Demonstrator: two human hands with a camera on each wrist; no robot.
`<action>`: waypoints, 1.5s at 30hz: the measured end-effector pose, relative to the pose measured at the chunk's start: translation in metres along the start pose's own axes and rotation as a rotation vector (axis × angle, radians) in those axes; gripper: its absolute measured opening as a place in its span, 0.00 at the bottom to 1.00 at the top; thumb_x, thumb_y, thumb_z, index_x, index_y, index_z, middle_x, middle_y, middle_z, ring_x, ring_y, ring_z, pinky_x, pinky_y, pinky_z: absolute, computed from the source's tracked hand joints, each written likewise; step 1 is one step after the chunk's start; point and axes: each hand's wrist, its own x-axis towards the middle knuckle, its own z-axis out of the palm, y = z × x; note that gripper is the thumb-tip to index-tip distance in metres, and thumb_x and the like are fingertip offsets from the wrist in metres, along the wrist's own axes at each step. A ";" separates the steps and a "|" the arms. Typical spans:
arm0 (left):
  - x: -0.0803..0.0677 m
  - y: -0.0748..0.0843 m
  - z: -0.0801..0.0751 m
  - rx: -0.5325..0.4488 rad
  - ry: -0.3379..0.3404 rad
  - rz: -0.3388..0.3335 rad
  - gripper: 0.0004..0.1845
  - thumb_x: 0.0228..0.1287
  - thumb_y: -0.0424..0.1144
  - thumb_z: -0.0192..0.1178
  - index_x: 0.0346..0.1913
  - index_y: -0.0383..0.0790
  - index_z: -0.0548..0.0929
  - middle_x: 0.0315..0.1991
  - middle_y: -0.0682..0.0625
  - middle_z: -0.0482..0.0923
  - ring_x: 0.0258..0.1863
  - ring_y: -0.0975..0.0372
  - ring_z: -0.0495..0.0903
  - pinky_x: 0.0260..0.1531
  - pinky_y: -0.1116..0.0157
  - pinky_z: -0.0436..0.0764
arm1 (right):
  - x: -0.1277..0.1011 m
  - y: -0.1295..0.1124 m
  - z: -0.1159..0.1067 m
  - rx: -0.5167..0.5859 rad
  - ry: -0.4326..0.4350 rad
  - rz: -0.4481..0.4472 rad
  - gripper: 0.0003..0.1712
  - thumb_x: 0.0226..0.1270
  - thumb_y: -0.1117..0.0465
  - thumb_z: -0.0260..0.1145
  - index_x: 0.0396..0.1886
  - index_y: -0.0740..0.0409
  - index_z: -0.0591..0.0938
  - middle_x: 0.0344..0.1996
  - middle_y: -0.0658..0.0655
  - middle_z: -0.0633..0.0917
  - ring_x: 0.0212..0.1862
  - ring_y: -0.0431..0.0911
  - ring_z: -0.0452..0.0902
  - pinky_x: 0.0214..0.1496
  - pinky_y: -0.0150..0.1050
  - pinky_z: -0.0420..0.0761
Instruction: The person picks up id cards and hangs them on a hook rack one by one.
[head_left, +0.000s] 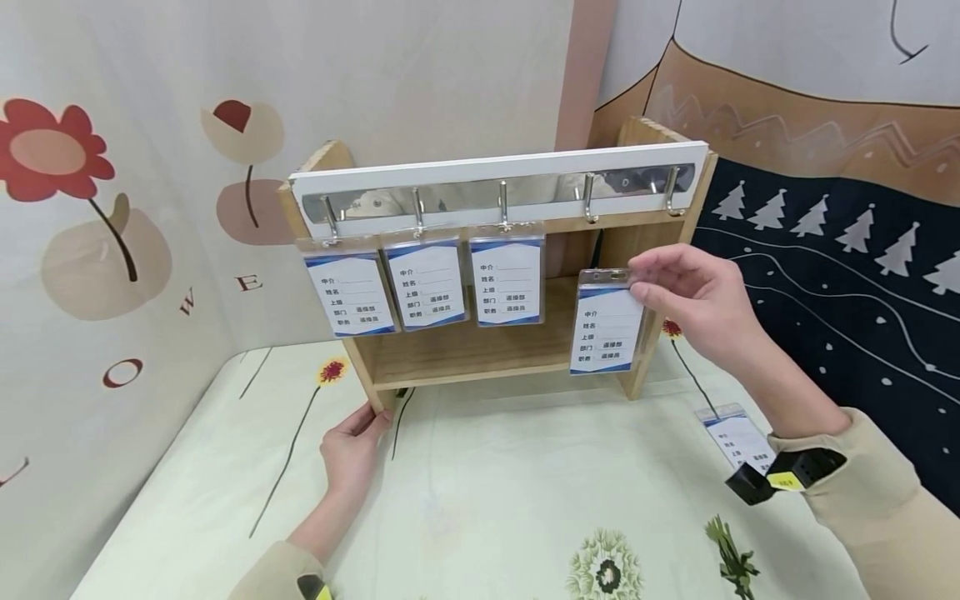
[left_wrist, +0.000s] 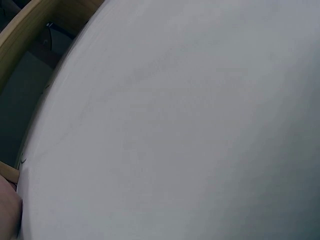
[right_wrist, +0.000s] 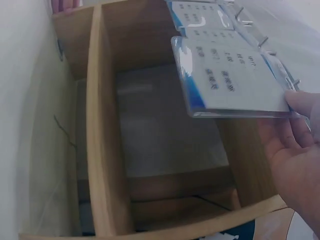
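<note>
A wooden shelf rack (head_left: 465,350) carries a white rail with a row of metal hooks (head_left: 501,204). Three clear badge holders (head_left: 427,283) with white and blue cards hang from the left hooks. My right hand (head_left: 693,296) pinches the top of a fourth badge holder (head_left: 607,325) (right_wrist: 235,80) in the air, a little below the fourth hook (head_left: 588,200). My left hand (head_left: 352,446) rests on the table with its fingers against the rack's lower left leg (head_left: 375,400). The left wrist view shows mostly pale cloth and a strip of wood (left_wrist: 20,35).
Another badge holder (head_left: 738,437) lies on the floral tablecloth (head_left: 487,492) at the right, near my right forearm. Printed fabric backdrops hang behind and to both sides. The rightmost hook (head_left: 672,192) is bare.
</note>
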 end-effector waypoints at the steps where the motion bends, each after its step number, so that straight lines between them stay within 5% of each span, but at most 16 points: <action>1: 0.000 0.000 0.000 0.000 0.000 0.001 0.21 0.69 0.34 0.66 0.62 0.32 0.82 0.55 0.36 0.83 0.38 0.81 0.80 0.41 0.83 0.79 | 0.001 -0.001 0.001 0.004 0.011 -0.008 0.14 0.69 0.74 0.68 0.53 0.64 0.84 0.42 0.47 0.88 0.43 0.42 0.82 0.49 0.25 0.82; 7: 0.000 0.000 0.000 -0.007 -0.003 -0.002 0.21 0.69 0.34 0.67 0.62 0.32 0.82 0.55 0.36 0.83 0.38 0.81 0.80 0.41 0.83 0.79 | 0.007 -0.011 0.008 0.037 0.083 -0.039 0.13 0.69 0.75 0.67 0.51 0.64 0.86 0.43 0.49 0.88 0.43 0.43 0.82 0.48 0.25 0.82; 16: 0.002 -0.002 0.001 -0.002 -0.003 0.002 0.21 0.69 0.34 0.66 0.63 0.30 0.81 0.55 0.35 0.83 0.46 0.67 0.84 0.41 0.82 0.80 | 0.018 -0.022 0.022 0.178 0.169 -0.083 0.14 0.71 0.75 0.64 0.51 0.60 0.88 0.46 0.55 0.88 0.47 0.45 0.84 0.54 0.28 0.81; 26: 0.001 -0.002 0.001 -0.002 -0.005 -0.006 0.21 0.69 0.34 0.66 0.63 0.31 0.81 0.56 0.36 0.83 0.53 0.56 0.84 0.41 0.82 0.80 | 0.028 -0.024 0.033 0.228 0.248 -0.133 0.13 0.69 0.78 0.64 0.50 0.68 0.87 0.47 0.56 0.88 0.43 0.43 0.81 0.46 0.27 0.81; 35: 0.001 -0.001 0.000 -0.022 -0.026 -0.010 0.21 0.70 0.35 0.66 0.63 0.32 0.81 0.57 0.36 0.82 0.43 0.75 0.82 0.41 0.82 0.79 | 0.029 -0.024 0.037 0.115 0.301 -0.166 0.16 0.69 0.78 0.64 0.55 0.71 0.85 0.46 0.53 0.87 0.45 0.41 0.83 0.51 0.28 0.82; 45: 0.002 -0.001 -0.001 -0.021 -0.021 -0.011 0.21 0.70 0.35 0.66 0.63 0.32 0.81 0.57 0.36 0.82 0.42 0.77 0.82 0.42 0.82 0.79 | 0.031 -0.029 0.038 0.008 0.308 -0.120 0.15 0.72 0.72 0.66 0.56 0.65 0.86 0.49 0.56 0.88 0.49 0.41 0.83 0.56 0.28 0.81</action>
